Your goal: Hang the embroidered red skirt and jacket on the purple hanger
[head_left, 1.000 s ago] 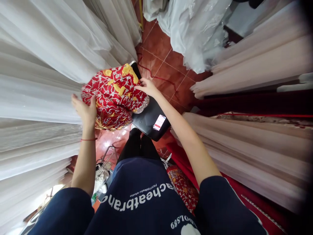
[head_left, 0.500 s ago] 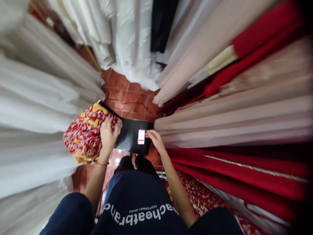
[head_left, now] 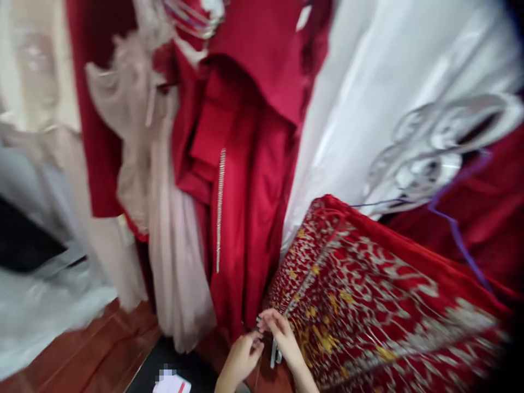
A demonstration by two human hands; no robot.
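My right hand (head_left: 283, 334) pinches the lower left edge of a red garment (head_left: 368, 295) embroidered in silver and gold, which hangs at the lower right. My left hand (head_left: 241, 357) has curled fingers whose tips meet the right hand's fingertips at that same edge. A small silvery piece (head_left: 273, 355) dangles just under the right hand; blur hides what it is and which hand has it. A plain deep-red gown (head_left: 245, 180) with a strip of sparkling trim hangs directly behind the hands.
A black flat bag (head_left: 184, 371) with a white label lies on the red-brown tile floor (head_left: 102, 344) below my hands. Pale pink and white gowns (head_left: 172, 262) hang at left, a white garment (head_left: 368, 98) and silvery hangers (head_left: 429, 147) at right.
The view has swung from the black bag and folded red cloth on the floor up to the hanging gowns. Both hands left the bag and cloth and met at the embroidered garment's edge.
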